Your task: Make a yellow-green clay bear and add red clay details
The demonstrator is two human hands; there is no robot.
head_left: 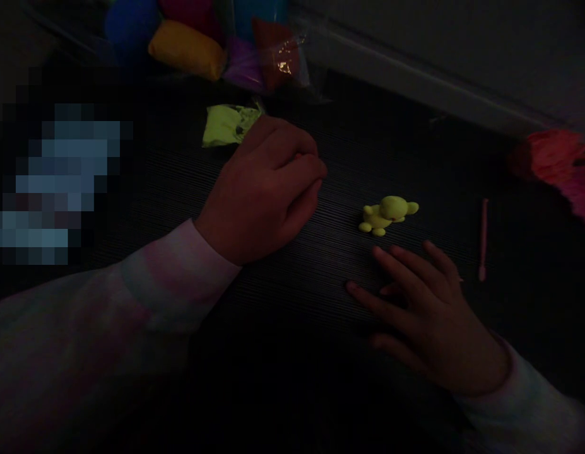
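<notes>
The small yellow-green figurine point(377, 217) is shown on the dark surface point(339, 265), between the two hands and just beyond the right hand point(427, 309), whose fingers are spread wide and empty. The left hand point(268, 183) is seen with its fingers curled narrowly together beside the yellow-green packet point(221, 125); whether anything is pinched in it cannot be told. The rounded limbs could be dented or detached if the figurine is brushed by the spread fingertips, a risk judged to be raised by dim light and, if the material is unhardened, by its softness.
</notes>
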